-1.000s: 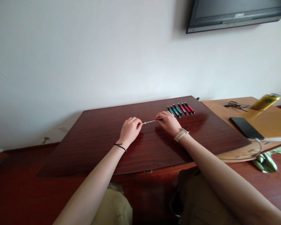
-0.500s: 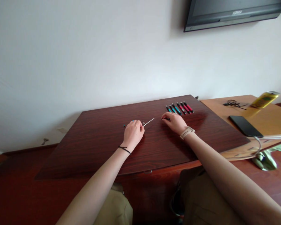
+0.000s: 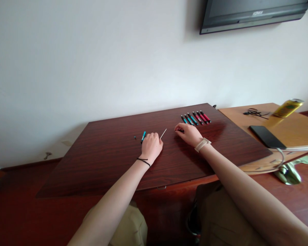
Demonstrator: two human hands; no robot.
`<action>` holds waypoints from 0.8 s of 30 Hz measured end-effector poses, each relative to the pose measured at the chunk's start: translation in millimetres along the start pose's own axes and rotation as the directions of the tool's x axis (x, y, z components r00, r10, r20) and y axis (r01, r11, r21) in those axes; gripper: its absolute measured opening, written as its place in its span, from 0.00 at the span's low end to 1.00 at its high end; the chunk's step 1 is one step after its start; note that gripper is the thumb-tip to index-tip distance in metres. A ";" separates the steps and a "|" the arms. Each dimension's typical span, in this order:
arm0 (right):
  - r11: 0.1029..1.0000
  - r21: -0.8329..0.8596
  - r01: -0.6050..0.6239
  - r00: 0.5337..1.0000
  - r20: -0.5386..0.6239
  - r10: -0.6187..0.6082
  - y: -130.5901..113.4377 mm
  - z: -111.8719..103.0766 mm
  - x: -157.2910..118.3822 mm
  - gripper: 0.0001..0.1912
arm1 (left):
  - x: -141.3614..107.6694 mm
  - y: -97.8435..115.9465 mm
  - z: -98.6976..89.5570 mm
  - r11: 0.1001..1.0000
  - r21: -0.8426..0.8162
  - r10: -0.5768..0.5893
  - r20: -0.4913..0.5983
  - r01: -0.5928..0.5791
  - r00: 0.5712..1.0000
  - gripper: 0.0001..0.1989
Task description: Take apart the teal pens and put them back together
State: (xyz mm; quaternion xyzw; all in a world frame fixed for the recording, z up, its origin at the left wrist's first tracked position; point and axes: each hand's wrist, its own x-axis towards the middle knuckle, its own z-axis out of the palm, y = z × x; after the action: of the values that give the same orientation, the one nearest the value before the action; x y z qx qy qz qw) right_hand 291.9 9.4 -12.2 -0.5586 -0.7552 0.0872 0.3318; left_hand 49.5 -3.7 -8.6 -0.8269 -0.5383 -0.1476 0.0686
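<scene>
On the dark wood table (image 3: pixel 113 153), my left hand (image 3: pixel 152 147) is closed on a thin pale rod (image 3: pixel 163 133), which points up and to the right from the fingers. Just left of that hand lies a teal pen barrel (image 3: pixel 143 136), with a tiny teal piece (image 3: pixel 135 137) farther left. My right hand (image 3: pixel 188 133) has its fingers pinched around a small dark piece, mostly hidden. Beyond it several teal pens (image 3: pixel 190 119) and several red pens (image 3: pixel 204 117) lie side by side in a row.
A lighter wooden cabinet (image 3: pixel 303 131) adjoins the table on the right, bearing a black phone (image 3: pixel 266 136) with a white cable, a black cord (image 3: pixel 256 112) and a yellow can (image 3: pixel 289 108). A television (image 3: pixel 254 15) hangs on the wall above.
My left hand has shifted slightly right with the rod, which now points more steeply away. The teal barrel beside it has come into fuller view. My right hand has barely moved.
</scene>
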 end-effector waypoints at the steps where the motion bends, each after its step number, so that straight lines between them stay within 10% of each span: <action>1: 1.000 -0.002 -0.002 1.000 -0.002 0.002 -0.7 0.7 -0.2 0.05 | 0.2 0.2 0.2 1.000 -0.005 0.000 0.005 0.000 1.000 0.05; 24: 1.000 -0.027 -0.014 0.997 0.071 0.016 -0.8 13.6 10.5 0.05 | -12.6 6.8 -18.1 0.995 -0.045 0.093 -0.026 -0.094 0.995 0.05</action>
State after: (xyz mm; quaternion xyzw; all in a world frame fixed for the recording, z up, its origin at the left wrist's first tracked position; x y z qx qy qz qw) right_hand 281.5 21.9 -17.9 -0.5653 -0.7633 0.0997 0.2966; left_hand 47.8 -22.3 4.8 -0.8507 -0.4945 -0.1666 0.0629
